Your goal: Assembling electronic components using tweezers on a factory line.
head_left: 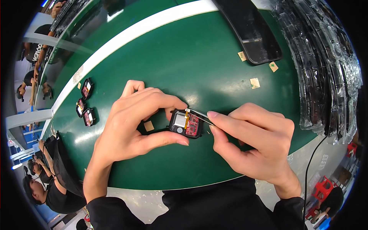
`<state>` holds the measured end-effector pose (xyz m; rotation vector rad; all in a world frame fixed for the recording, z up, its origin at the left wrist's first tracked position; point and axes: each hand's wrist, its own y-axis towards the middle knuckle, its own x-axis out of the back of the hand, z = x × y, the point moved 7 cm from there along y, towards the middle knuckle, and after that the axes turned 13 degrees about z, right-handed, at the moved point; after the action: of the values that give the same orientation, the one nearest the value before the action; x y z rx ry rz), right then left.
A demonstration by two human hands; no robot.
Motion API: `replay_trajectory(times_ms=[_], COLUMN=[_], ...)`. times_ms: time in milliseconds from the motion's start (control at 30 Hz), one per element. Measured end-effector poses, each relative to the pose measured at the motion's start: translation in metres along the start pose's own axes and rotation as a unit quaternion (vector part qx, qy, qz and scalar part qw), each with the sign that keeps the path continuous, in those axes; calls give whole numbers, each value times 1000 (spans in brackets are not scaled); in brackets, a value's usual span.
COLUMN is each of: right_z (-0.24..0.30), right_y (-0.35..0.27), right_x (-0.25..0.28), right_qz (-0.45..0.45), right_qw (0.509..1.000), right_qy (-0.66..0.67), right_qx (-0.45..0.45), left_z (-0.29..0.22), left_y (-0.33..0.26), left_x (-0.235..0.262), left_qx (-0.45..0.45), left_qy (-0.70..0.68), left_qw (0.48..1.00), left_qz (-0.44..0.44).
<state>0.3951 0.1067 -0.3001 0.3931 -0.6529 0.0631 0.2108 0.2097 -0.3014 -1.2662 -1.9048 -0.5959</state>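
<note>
My left hand (128, 119) grips a small open black housing (173, 128) between thumb and fingers, just above the green table. Inside lie a red circuit board (193, 128), a silver rectangular part (179, 120) and a small round silver disc (179, 130). A narrow amber strip (186, 121) runs between the board and the silver part. Pinched in my right hand (255, 140) is a pair of metal tweezers (201, 115), its tips at the housing's upper edge near the end of the strip. Whether the tips grasp anything is too small to tell.
Several similar open black housings (89, 117) sit at the left. A dark phone-like slab (257, 42) lies at the far right, with small tan squares (255, 83) near it. Stacked clear plastic trays (326, 73) line the right edge of the green table (214, 61). Other people (57, 188) are at the left.
</note>
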Motion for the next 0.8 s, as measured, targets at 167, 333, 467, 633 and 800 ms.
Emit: replay_trajectory(times_ms=[167,333,467,633,800], right_z=[-4,-2,-5,-7,-8], right_y=[-1,0,0,1,2], right_x=[-6,-6,-5,-5,-7], right_qz=[-14,-5,21,23,36], right_qw=[1000,1000,999,998,997], right_qy=[-11,-5,42,61,67], right_qx=[20,16,-20,-23,-19], left_z=[-1,2,10,10,8], left_y=[1,1,0,1,1], left_x=[0,0,1,1,2], left_qx=[3,-3,-9,-23,-20], left_qy=[18,2,-40,-44,-38], left_qw=[1000,1000,998,998,997], left_qz=[9,20,39,50,57])
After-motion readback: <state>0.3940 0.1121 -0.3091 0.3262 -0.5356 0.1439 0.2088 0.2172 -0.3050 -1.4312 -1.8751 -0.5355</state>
